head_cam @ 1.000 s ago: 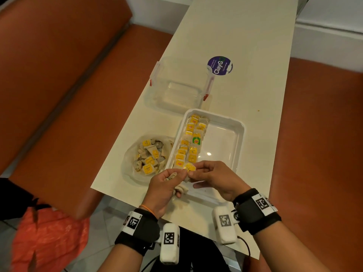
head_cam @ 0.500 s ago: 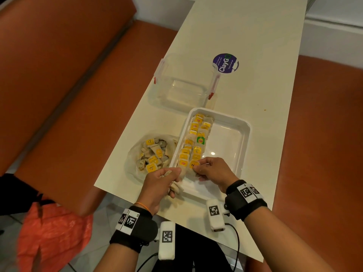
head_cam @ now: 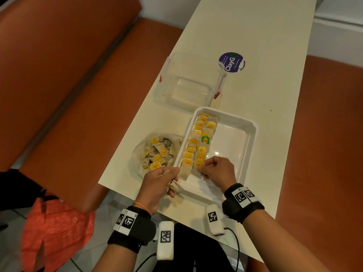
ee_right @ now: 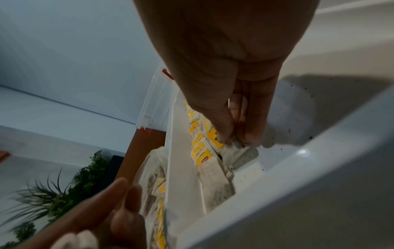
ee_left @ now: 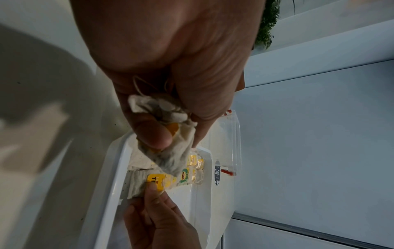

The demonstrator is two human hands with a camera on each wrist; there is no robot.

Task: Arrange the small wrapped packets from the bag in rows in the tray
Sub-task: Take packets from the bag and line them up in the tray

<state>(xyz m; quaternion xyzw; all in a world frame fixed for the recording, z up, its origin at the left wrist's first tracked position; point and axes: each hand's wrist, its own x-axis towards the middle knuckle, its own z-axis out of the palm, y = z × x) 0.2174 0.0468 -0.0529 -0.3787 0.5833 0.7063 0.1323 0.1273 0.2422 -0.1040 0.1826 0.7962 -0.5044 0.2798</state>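
- At lower centre of the head view, we find both hands working at the near end of the tray (head_cam: 249, 134), which stands on the table (head_cam: 255, 36).
- We note the left hand (head_cam: 157, 185) curled round a bunch of packets (ee_left: 162, 109); in the left wrist view its thumb and fingers pinch one packet hanging over the tray's near rim.
- We note the right hand (head_cam: 218, 171) with fingers curled, thumb and fingertips pinching the nearest packet of the right-hand row (head_cam: 204, 146); the right wrist view shows that packet lying on the tray floor.
- We record two rows of packets along the tray's left side: the left row (head_cam: 193, 146) against the wall, the second just beside it. Most tags are yellow; one is green (head_cam: 205, 138).
- We observe the remainder of the tray floor, to the right of the rows, bare and white, with dark specks visible in the right wrist view.
- We find the bag (head_cam: 137, 154), clear plastic, just left of the tray and touching it, with loose packets heaped inside.
- We log a clear box (head_cam: 188, 89) with red clips beyond the tray, and a round purple sticker (head_cam: 231, 62) on the table just to its right.
- We see orange seats (head_cam: 68, 75) on both sides of the table and an orange mesh sack (head_cam: 55, 232) at lower left of the frame.
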